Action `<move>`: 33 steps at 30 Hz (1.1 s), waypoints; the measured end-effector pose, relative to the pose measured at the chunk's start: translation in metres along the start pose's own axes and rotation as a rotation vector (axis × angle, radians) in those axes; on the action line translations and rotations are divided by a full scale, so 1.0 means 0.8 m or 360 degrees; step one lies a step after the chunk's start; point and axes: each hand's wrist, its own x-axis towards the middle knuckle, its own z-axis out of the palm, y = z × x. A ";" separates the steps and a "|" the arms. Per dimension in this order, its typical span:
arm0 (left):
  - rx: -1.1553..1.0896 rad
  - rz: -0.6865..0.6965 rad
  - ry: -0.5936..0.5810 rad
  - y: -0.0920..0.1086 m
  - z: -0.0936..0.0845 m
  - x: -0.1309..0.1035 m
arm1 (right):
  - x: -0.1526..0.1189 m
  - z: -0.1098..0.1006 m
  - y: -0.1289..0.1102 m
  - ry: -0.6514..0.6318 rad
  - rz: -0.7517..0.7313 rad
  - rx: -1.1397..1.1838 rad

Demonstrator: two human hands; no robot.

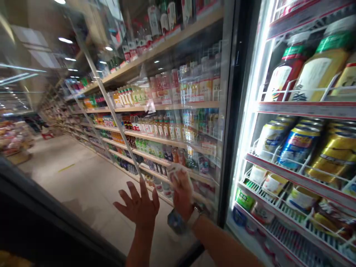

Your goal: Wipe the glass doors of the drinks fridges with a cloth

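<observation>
A pale, off-white, soft-looking cloth (172,171) is bunched at the fingers of the person's right hand (183,191), in front of a large, clear, reflective glass panel (200,128). Its surface is creased but motion-blurred, so its weave and exact outline cannot be told. The right hand is closed around the cloth; whether the cloth presses on the glass is hard to tell. A light-coloured band (194,217) circles that wrist. The left hand (141,205) holds nothing, its fingers spread wide and pointing up, to the left of the cloth; contact with the glass cannot be confirmed.

A tall, dark, straight frame (232,111) bounds the panel on the right, a little apart from the right hand. Beyond it stands a brightly lit cooler with white wire racks (289,196) and printed metal cans (299,146). A thick, dark, slanting edge (55,215) runs along the lower left. Between this edge and the left hand, pale floor (94,185) shows, with open room leftward and above both hands.
</observation>
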 end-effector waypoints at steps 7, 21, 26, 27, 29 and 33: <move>-0.0156 -0.0039 -0.0011 -0.005 -0.004 -0.012 | -0.014 0.002 -0.028 -0.0315 -0.0500 -0.0008; -0.0088 -0.0058 0.0051 -0.002 0.001 -0.020 | 0.120 -0.040 0.074 0.0113 -0.0210 -0.0044; -0.0091 -0.0051 0.0029 -0.002 0.001 -0.017 | -0.010 -0.029 0.045 -0.0109 -0.0498 0.0036; -0.0091 -0.0047 0.0026 -0.002 0.000 -0.016 | -0.029 -0.031 0.040 -0.0166 -0.0569 0.0066; -0.0078 -0.0037 0.0026 -0.002 0.000 -0.015 | -0.051 -0.037 0.035 -0.0339 -0.0738 0.0098; -0.0056 -0.0002 0.0011 -0.003 0.001 -0.014 | -0.023 -0.046 0.045 -0.0620 -0.1035 0.0101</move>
